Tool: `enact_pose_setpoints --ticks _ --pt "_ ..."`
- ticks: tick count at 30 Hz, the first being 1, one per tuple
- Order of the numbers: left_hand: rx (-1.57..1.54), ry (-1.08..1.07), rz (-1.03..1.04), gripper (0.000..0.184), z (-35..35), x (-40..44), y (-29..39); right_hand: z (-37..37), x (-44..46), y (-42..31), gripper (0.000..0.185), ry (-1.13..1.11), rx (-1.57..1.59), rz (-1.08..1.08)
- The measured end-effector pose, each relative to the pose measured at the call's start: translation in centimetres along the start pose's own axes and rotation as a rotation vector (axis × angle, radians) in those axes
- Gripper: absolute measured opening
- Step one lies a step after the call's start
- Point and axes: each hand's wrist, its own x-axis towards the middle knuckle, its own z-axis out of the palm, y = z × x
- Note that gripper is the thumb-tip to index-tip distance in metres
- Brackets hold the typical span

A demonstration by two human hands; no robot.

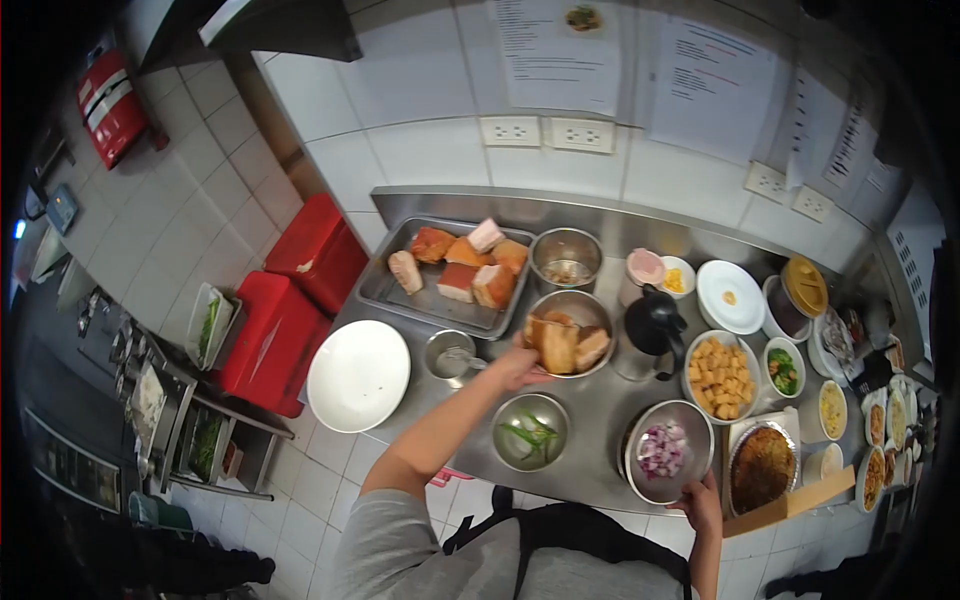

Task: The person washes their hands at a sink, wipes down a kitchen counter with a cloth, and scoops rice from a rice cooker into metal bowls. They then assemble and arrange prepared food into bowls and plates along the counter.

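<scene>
My left hand [518, 364] is closed on the left rim of a metal bowl [603, 318] that holds browned meat pieces [560, 342]. On the right, my right hand [700, 503] grips the lower rim of a metal bowl [703, 450] with chopped red onion [664, 450]. Between them, nearer me, sits a metal bowl [503, 452] with green peppers [535, 435]. A steel tray [430, 308] behind my left hand bears several meat chunks [456, 281]. Left of that hand stands a small metal pot [447, 350] with a utensil in it.
An empty white bowl [360, 376] sits at the counter's left. A metal pot [566, 258] and a black-topped jug [655, 322] stand behind. Cubed food fills a bowl [720, 376] at right, beside a foil dish [763, 468]. Red bins [268, 340] stand left.
</scene>
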Motion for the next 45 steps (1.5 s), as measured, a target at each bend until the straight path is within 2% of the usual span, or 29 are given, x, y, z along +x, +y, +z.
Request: enact_pose_setpoints --ticks 2,4,7,10,11,14,16,18,20,22,25,26,28,29,31,34,36,37,38,40,43,45 --pt "-0.096 -0.037 0.038 0.074 -0.1 1.4 -1.6 -0.8 0.4 1.0 0.056 0.009 -0.027 -0.039" --pt "-0.212 -0.04 0.032 0.074 0.9 0.7 -1.8 0.3 -0.2 0.7 0.055 0.033 0.007 -0.053" --pt "-0.308 -0.062 -0.088 0.075 1.9 -1.1 -1.4 1.1 -0.8 0.9 0.054 0.094 0.055 -0.063" --pt "-0.202 -0.126 -0.127 0.076 2.7 -3.9 0.2 1.1 -0.8 1.0 0.053 0.094 0.055 -0.045" --pt "-0.164 -0.126 -0.178 0.072 3.0 -5.3 1.3 1.5 -1.0 0.7 0.055 0.097 0.065 -0.048" --pt "-0.231 -0.348 -0.185 0.063 1.9 -9.3 5.5 3.1 -1.5 -0.2 0.054 0.133 0.054 -0.063" --pt "-0.194 -0.353 -0.113 0.054 0.0 -11.8 8.7 3.1 -1.2 0.3 0.055 0.13 0.043 -0.047" --pt "-0.262 -0.377 -0.073 0.054 -3.8 -12.5 11.2 3.3 -1.0 0.8 0.056 0.137 0.031 -0.032" --pt "-0.242 -0.286 0.082 0.055 -6.6 -13.9 13.8 5.1 -0.3 0.8 0.058 0.133 0.013 -0.016" --pt "-0.188 -0.083 0.265 0.055 -10.2 -13.2 14.9 7.1 0.4 0.9 0.059 0.075 0.048 -0.05" --pt "-0.085 0.223 0.308 0.057 -17.2 -9.3 15.1 9.7 1.0 0.2 0.057 0.011 -0.025 -0.011" --pt "-0.078 0.32 0.316 0.06 -19.1 -8.1 14.9 11.0 0.6 -0.8 0.054 0.085 -0.235 -0.001" --pt "0.025 0.374 0.306 0.064 -22.4 -6.1 14.4 13.2 -0.8 -3.8 0.05 0.234 -0.657 0.019" --pt "0.076 0.403 0.303 0.065 -23.7 -5.1 14.4 13.3 -0.8 -4.6 0.047 0.263 -0.855 -0.082" --pt "0.295 0.334 0.282 0.068 -26.5 -3.4 15.3 13.7 -0.5 -5.8 0.042 0.295 -1.25 -0.29" --pt "0.741 0.363 0.307 0.064 -27.9 -4.0 17.7 21.0 0.5 -10.2 0.041 0.066 -1.154 -0.583" --pt "1.055 0.395 0.336 0.058 -30.7 -2.4 18.3 26.6 2.4 -12.3 0.042 -0.109 -1.073 -0.548" --pt "1.551 0.538 0.479 0.053 -32.0 -1.9 18.4 28.0 5.4 -11.4 0.042 -0.059 -1.074 -0.784" --pt "1.514 0.551 0.559 0.053 -33.5 -1.1 18.1 29.0 9.7 -9.7 0.042 -0.005 -1.065 -1.021" --pt "1.437 0.57 0.721 0.053 -35.9 0.0 17.3 31.3 16.2 -8.7 0.038 0.152 -1.051 -1.055" --pt "1.227 0.904 0.803 0.047 -36.6 -0.9 15.7 31.6 22.6 -8.0 0.029 0.053 -1.179 -0.971" --pt "1.179 1.009 0.668 0.043 -38.0 -0.6 14.2 31.5 24.0 -8.2 0.023 0.034 -1.18 -1.045"
